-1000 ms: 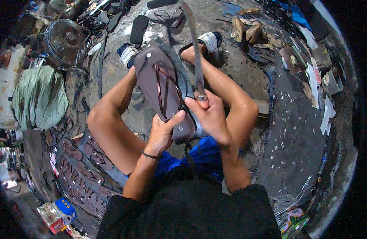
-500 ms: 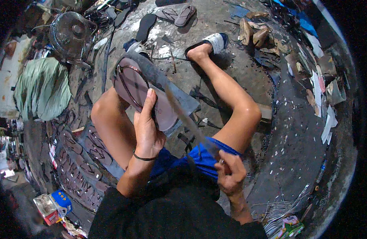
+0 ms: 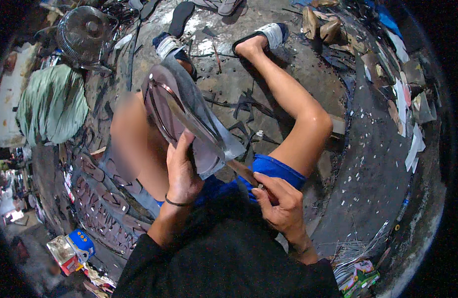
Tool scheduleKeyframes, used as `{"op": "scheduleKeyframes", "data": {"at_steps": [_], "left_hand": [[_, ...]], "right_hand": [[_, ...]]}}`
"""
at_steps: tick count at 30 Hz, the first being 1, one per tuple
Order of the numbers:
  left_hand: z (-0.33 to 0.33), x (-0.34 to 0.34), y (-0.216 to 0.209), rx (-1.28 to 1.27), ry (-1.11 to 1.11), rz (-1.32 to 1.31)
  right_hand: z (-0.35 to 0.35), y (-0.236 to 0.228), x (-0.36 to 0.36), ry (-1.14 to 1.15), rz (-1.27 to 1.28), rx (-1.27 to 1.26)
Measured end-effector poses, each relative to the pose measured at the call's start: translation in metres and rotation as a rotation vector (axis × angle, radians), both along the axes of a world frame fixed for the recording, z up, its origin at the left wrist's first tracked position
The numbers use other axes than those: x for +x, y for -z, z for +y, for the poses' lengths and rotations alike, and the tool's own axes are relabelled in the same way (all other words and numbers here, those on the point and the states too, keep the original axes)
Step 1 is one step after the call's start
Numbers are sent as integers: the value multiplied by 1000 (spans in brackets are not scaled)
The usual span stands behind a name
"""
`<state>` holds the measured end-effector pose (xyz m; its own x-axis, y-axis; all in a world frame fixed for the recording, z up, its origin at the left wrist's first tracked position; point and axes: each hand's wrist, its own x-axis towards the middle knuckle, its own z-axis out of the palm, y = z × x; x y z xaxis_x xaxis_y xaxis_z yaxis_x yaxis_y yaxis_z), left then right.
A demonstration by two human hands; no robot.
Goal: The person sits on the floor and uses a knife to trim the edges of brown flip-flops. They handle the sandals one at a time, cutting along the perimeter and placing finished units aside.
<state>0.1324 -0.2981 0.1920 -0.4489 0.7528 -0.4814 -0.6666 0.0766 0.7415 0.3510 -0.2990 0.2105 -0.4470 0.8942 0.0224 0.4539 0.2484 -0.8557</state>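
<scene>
My left hand (image 3: 181, 171) grips a dark brown flip-flop sandal (image 3: 164, 111) with a grey sole, holding it tilted over my left knee. A long knife blade (image 3: 199, 126) lies along the sandal's edge. My right hand (image 3: 278, 206) is closed on the knife's wooden handle (image 3: 244, 171) near my lap, just above my blue shorts (image 3: 268, 166). A thin black band circles my left wrist. Both my legs stretch forward across the dark floor, feet in sandals with white straps.
Rubber offcuts (image 3: 246, 104) litter the floor between my legs. A stack of dark sandal soles (image 3: 97, 198) lies at lower left, a green bundle (image 3: 52, 104) and a round fan (image 3: 82, 32) at upper left. Loose sandals (image 3: 181, 17) and paper scraps (image 3: 412, 144) lie around.
The sandal has swung from upright in front of me down to my left. My right hand has left the sandal and drawn the knife back toward my lap.
</scene>
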Motion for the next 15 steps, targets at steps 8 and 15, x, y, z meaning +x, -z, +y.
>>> {"op": "scheduleKeyframes", "data": {"at_steps": [8, 15], "left_hand": [[6, 1, -14, -108, -109, -5], [-14, 0, 8, -142, -72, 231]], "right_hand": [[-29, 14, 25, -6, -90, 189], [6, 14, -13, -105, 41, -127]]}}
